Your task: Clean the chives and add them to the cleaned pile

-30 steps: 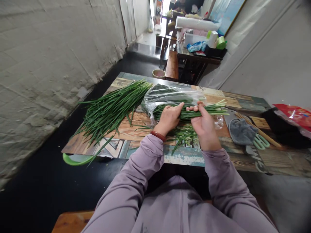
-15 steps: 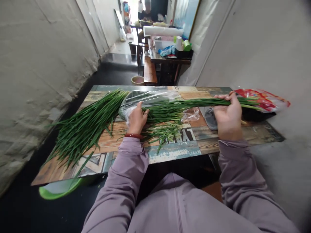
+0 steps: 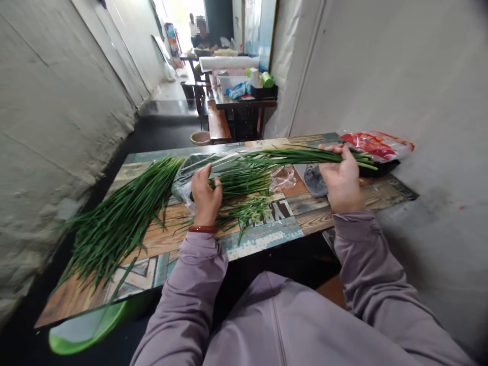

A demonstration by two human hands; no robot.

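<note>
My right hand [image 3: 343, 180] is closed around a slim bunch of garlic chives [image 3: 292, 155], pale ends pointing right and green tips trailing left over a clear plastic bag [image 3: 190, 170]. My left hand [image 3: 206, 197], thumb and forefinger apart, is beside the bag at the left end of more chives [image 3: 244, 184]; its other fingers are partly hidden. A big loose pile of chives [image 3: 125, 218] spreads over the left of the table. Short trimmed scraps [image 3: 255, 211] lie in front of the middle chives.
The patterned wooden table [image 3: 267, 244] carries a crumpled clear wrapper [image 3: 282, 179], a grey object [image 3: 314, 180] and a red-and-clear package [image 3: 381, 145]. A green-rimmed basin [image 3: 63, 345] is below the front left edge. Beyond are a bench [image 3: 218, 122], a cluttered table and a person [image 3: 201, 33].
My right hand has drawn the chive bunch left, its pale ends now nearer the hand. My left hand has lifted slightly from the bagged chives. The view has shifted.
</note>
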